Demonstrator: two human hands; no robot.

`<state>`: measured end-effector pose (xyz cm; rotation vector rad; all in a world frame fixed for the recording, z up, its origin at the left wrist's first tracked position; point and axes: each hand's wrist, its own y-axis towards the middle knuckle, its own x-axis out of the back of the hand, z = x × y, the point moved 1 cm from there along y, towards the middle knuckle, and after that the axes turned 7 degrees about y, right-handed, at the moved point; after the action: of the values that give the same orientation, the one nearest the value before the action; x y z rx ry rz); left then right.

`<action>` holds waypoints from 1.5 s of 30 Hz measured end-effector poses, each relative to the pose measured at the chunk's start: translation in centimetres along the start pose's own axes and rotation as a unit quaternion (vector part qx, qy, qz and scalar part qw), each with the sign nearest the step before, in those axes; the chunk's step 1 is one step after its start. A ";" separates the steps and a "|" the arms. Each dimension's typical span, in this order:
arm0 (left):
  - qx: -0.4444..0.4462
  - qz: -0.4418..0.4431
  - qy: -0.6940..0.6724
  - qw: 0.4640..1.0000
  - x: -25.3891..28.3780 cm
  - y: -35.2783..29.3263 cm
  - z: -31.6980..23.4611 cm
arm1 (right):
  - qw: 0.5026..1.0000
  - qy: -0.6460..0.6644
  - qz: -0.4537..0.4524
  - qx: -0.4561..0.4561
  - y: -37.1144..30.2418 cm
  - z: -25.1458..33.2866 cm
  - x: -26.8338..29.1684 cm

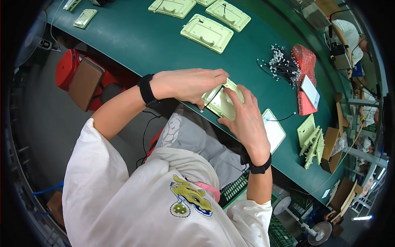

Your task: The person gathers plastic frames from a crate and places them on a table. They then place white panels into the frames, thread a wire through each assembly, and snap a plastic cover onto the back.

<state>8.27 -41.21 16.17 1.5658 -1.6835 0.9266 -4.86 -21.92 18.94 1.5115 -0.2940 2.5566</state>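
A pale green plastic panel [222,108] with a raised rim lies at the table's near edge, between my hands. A thin black cable [214,95] runs across its left part, and a small white end pokes out near my left thumb. My left hand [192,85] grips the panel's left side, fingers at the far edge and thumb at the near one. My right hand [249,120] is curled over the right side, with index finger and thumb bent onto the panel. What lies under the right fingers is hidden. Both wrists wear black bands.
On the green table [135,45], several similar panels [207,33] lie at the back. To the right are a bundle of black cables [284,66], red bubble wrap [305,108], a white-faced panel [275,132], stacked green parts [312,144] and a cardboard box [332,150].
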 end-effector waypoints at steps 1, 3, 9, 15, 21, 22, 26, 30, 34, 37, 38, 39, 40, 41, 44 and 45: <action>0.006 0.005 0.002 1.000 -0.1 0.0 0.0 | 1.000 -0.005 0.003 -0.004 0.0 0.1 0.0; 0.018 0.014 0.006 1.000 -0.1 -0.1 -0.1 | 1.000 -0.015 0.010 -0.012 0.1 0.2 0.1; -0.001 0.003 -0.021 1.000 0.4 -0.2 0.0 | 1.000 -0.026 -0.006 -0.015 -0.2 0.2 -0.3; 0.013 -0.001 -0.080 0.997 0.4 -0.1 0.3 | 1.000 0.009 -0.026 -0.009 0.0 -0.9 -0.5; -0.042 -0.039 -0.023 0.998 -0.3 0.2 1.1 | 1.000 -0.009 -0.015 0.000 0.2 -0.3 -0.2; -0.037 -0.038 -0.029 0.998 -0.3 0.2 1.0 | 1.000 -0.012 -0.010 -0.003 0.2 -0.2 -0.1; -0.020 -0.027 -0.043 0.999 -0.3 0.3 1.0 | 1.000 -0.015 -0.011 -0.002 0.3 -0.6 -0.1; -0.032 -0.033 -0.043 0.998 -0.4 0.2 1.4 | 1.000 -0.008 -0.015 0.001 0.4 -0.7 -0.3; -0.028 -0.023 -0.044 0.998 0.2 0.4 1.3 | 1.000 -0.001 -0.010 -0.002 0.6 -0.9 0.3; -0.026 -0.022 -0.027 0.999 0.0 0.2 1.1 | 1.000 0.001 -0.010 0.001 0.3 -0.8 0.1; -0.032 -0.028 -0.009 0.999 -0.2 0.1 1.1 | 1.000 0.000 -0.014 0.003 0.2 -0.8 0.0; -0.039 -0.035 0.011 0.999 -0.3 0.0 1.1 | 1.000 -0.001 -0.019 0.006 0.1 -0.7 -0.1; -0.039 -0.036 0.011 0.999 -0.2 0.0 1.0 | 1.000 -0.001 -0.019 0.007 0.1 -0.7 -0.1; -0.028 -0.027 0.020 0.999 -0.2 0.1 0.9 | 1.000 -0.002 -0.017 0.006 0.1 -0.7 -0.1; -0.006 -0.008 0.038 0.999 0.0 0.2 0.5 | 1.000 -0.003 -0.012 0.004 -0.3 -1.1 0.1; -0.010 -0.019 0.036 0.999 0.1 0.2 0.5 | 1.000 -0.006 -0.015 0.008 -0.6 -1.5 0.4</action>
<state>8.11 -41.66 15.99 1.5272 -1.6022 0.9328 -6.14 -20.91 18.62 1.5271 -0.2518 2.5338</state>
